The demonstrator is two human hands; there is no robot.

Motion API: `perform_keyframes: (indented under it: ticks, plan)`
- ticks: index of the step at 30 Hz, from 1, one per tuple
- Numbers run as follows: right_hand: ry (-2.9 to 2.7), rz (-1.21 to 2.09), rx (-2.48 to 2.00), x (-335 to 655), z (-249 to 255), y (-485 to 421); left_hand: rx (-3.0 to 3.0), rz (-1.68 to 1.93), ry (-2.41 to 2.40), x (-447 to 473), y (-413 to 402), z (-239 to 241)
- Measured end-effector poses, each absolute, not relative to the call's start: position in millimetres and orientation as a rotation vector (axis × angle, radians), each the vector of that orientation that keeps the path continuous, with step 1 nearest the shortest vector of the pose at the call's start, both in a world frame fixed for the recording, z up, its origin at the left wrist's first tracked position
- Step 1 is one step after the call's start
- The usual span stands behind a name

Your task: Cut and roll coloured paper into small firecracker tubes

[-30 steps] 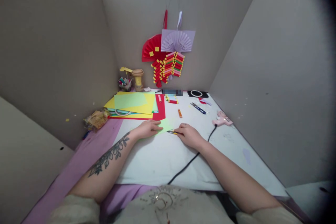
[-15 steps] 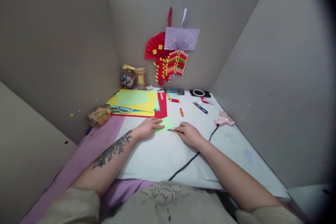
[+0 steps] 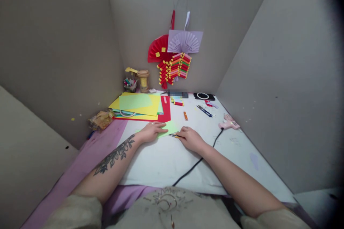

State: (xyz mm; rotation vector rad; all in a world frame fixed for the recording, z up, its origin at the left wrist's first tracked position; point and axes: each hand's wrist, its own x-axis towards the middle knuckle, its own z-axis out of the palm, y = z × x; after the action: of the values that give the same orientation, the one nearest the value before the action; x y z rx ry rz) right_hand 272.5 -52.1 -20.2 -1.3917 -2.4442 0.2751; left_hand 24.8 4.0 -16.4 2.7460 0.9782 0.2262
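A light green sheet of paper [image 3: 170, 127] lies on the white tabletop in front of me. My left hand [image 3: 151, 131] rests on its left part, fingers stretched out and pressing it down. At the sheet's lower right edge, my right hand [image 3: 191, 139] is closed on a slim yellow-and-dark pointed tool [image 3: 174, 135]. Its tip points left along the near edge of the paper; the tool is too small to name its kind. My right fingers hide the rest of it. Beyond the sheet lies a small orange paper roll [image 3: 185, 116].
Stacked coloured paper [image 3: 134, 104] lies back left, near a plastic bag [image 3: 101, 120]. Thread snips [image 3: 204, 111] and a pink glue gun [image 3: 229, 122] lie right; its black cord [image 3: 189, 170] runs under my right forearm. Paper fans [image 3: 185, 41] and firecracker strings [image 3: 179, 66] hang on the back partition.
My right hand and the pointed tool have shifted slightly left along the near edge of the green paper. My left hand stays in place on the sheet. The view has tilted slightly.
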Motion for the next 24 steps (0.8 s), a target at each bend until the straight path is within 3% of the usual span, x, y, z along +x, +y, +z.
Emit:
perform_keyframes:
  ticks: [24]
  plan:
    - [-2.431, 0.259, -1.436, 265, -21, -54, 2.684, 0.319, 0.913, 7, 16, -19]
